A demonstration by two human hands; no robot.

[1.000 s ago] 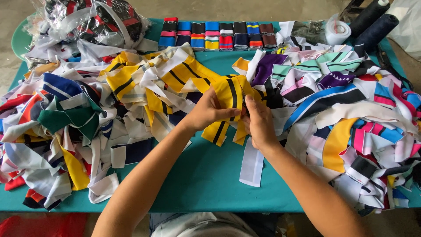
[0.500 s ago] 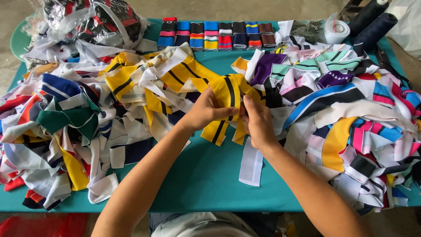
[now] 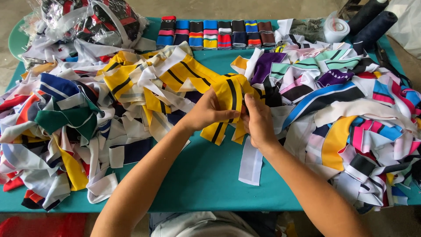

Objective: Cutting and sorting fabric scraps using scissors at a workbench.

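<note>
yellow cloth strips with black stripes (image 3: 228,94) sit near the table's (image 3: 206,180) middle, pinched shut between the left hand (image 3: 206,112) and right hand (image 3: 258,123), and a loose pinch could drop them into the scrap heap (image 3: 66,118) at the left edge.

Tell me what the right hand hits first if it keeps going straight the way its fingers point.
The right hand points up the table, already on the yellow-and-black striped strip. Straight on, it probably meets the purple piece in the far pile, though depth is unclear.
</note>
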